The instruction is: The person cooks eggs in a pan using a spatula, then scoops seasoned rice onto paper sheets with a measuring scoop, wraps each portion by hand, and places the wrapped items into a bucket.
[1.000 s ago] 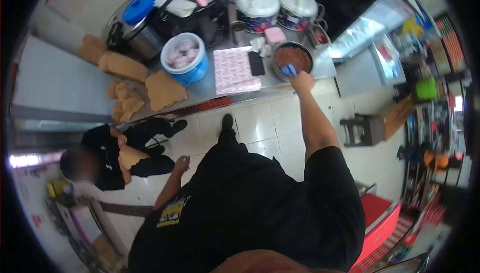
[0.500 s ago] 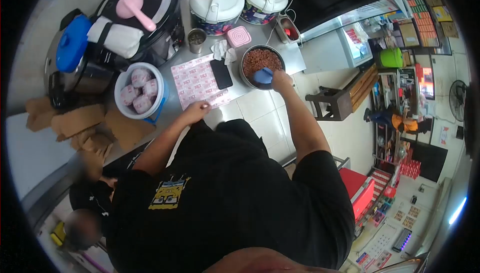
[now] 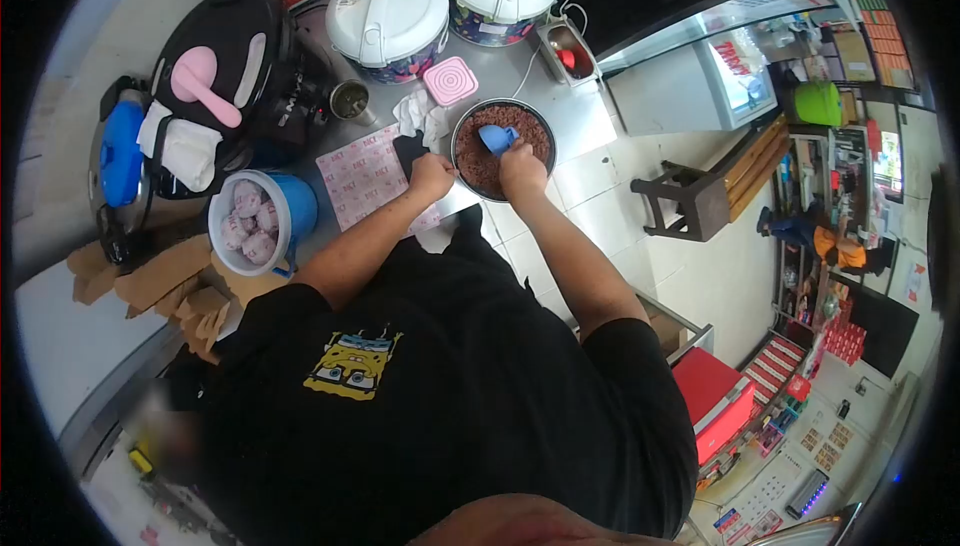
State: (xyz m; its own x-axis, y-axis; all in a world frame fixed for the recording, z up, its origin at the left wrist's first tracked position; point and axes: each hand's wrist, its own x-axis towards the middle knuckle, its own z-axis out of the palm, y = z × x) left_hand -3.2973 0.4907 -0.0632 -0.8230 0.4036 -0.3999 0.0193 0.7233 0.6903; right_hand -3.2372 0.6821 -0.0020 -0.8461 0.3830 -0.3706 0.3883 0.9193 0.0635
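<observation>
My right hand (image 3: pixel 523 172) is closed around the handle of a blue scoop (image 3: pixel 497 139). The scoop rests in reddish-brown rice (image 3: pixel 480 168) inside a round dark pot (image 3: pixel 459 127) on the metal table. At the pot's near left side, my left hand (image 3: pixel 432 177) is closed, its fingertips against the rim. It partly covers a black phone (image 3: pixel 407 149), which lies on pink-and-white printed wrapping paper (image 3: pixel 358 178). Crumpled white tissue (image 3: pixel 411 113) sits just beyond the phone.
A blue bucket (image 3: pixel 297 208) of several wrapped round packs stands left, by torn cardboard (image 3: pixel 172 279). Behind are a metal cup (image 3: pixel 350 101), a pink square lid (image 3: pixel 451 81), two white-lidded pots (image 3: pixel 388 16) and a large black cooker (image 3: pixel 205 46) with a pink paddle (image 3: pixel 204 90).
My left hand has moved right and forward, from the paper's near edge to the pot's rim. My right hand has shifted the scoop toward the middle of the rice. The camera view has shifted.
</observation>
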